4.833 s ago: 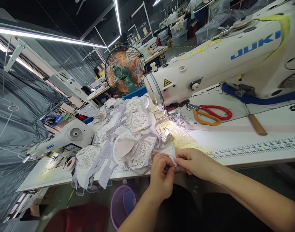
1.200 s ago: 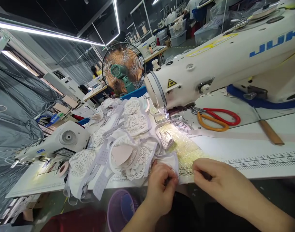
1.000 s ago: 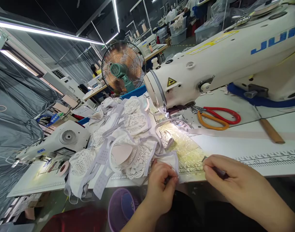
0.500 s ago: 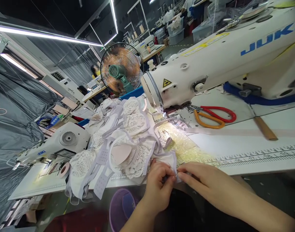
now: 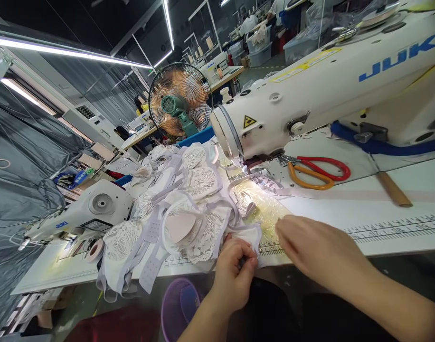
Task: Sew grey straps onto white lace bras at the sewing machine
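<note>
My left hand (image 5: 235, 273) is closed at the table's front edge, thumb and fingers pinching the edge of a white bra (image 5: 251, 233) with lilac trim. That bra joins a heap of lace bras (image 5: 199, 180) spread to the left and behind. My right hand (image 5: 310, 240) hovers to the right, apart from the fabric, with its fingers curled together. Whatever it may hold is hidden by the hand itself. Beyond both hands stands the needle end of a white sewing machine (image 5: 235, 133), its lamp lighting clear plastic on the table.
Orange-and-red-handled scissors (image 5: 312, 183) lie beside the machine, and a wooden-handled tool (image 5: 393, 189) lies farther right. A printed ruler (image 5: 392, 230) runs along the table's front. Below the edge is a purple bin (image 5: 174, 308). A second sewing machine (image 5: 96, 206) and a large fan (image 5: 180, 102) stand left and behind.
My right hand has moved up and right, away from the bra's edge and my left hand, and its fingers have curled in. My left hand keeps its pinch in place.
</note>
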Demonstrator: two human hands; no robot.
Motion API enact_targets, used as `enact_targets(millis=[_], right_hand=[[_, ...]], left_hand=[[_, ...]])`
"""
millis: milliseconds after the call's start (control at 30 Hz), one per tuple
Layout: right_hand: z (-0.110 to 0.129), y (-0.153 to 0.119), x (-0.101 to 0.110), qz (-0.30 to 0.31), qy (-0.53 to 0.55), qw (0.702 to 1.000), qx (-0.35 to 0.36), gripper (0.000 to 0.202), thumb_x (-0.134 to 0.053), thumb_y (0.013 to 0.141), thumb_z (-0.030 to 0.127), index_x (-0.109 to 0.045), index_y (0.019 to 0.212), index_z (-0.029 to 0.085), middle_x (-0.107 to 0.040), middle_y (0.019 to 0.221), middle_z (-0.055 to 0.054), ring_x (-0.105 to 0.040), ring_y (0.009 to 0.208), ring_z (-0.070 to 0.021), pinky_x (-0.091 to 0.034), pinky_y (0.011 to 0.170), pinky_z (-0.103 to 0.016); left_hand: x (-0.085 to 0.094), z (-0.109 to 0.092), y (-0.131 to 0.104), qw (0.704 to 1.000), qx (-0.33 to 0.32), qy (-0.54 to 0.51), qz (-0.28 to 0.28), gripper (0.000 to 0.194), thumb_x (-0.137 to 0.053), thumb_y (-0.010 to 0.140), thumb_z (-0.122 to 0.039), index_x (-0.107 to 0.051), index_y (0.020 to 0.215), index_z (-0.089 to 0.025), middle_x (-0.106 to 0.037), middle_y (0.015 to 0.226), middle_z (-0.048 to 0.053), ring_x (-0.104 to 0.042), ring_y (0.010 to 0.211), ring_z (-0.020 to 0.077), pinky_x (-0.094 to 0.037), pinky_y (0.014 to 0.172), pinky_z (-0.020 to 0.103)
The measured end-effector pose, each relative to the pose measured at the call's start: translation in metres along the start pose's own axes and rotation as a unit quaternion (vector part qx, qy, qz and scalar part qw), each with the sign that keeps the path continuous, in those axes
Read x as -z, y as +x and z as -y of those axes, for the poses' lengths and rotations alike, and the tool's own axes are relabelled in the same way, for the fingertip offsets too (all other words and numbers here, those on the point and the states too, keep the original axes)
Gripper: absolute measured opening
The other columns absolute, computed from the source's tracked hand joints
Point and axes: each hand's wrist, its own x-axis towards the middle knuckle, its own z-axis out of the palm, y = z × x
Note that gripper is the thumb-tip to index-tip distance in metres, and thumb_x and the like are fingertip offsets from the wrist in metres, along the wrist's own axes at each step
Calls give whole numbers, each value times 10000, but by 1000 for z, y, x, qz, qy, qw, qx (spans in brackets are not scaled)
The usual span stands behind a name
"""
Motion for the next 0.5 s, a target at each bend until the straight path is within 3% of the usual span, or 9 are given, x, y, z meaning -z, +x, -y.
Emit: enact_targets(millis=[100, 233, 367, 500], right_hand=[[-13, 1, 12, 19, 76, 993, -91, 276, -336, 882, 293, -403, 622, 226, -473, 554, 22, -476, 495, -139, -285, 447, -247], [-7, -5, 15, 138, 227, 950, -166, 324, -307, 903, 368, -480, 667, 228, -557, 620, 11, -532, 577, -146, -381, 523, -253], [15, -5, 7, 250, 287, 915, -136, 268, -345, 890, 303, -536, 717, 230, -612, 700, 3, -566, 657, -154, -400, 577, -255], [26, -1, 0, 240, 262, 929, -108, 218, -354, 838, 199, -447, 641, 217, -578, 657, -1, -529, 613, -157, -354, 560, -263]], left_hand=[[0, 1, 0, 1000, 1, 4, 3, 95, -512, 815, -189, -510, 721, -172, -535, 777, 23, -516, 816, 156, -264, 998, 414], [0, 0, -1, 1000, -6, 13, 3, 98, -514, 819, -197, -517, 725, -172, -539, 785, 24, -515, 813, 154, -255, 1006, 416], [0, -1, -1, 1000, -2, 12, 12, 103, -522, 824, -209, -522, 727, -175, -547, 787, 21, -524, 816, 152, -258, 1010, 399], [2, -1, -1, 1000, 3, 8, 20, 113, -525, 826, -218, -516, 721, -178, -550, 791, 15, -531, 816, 147, -230, 1037, 401]])
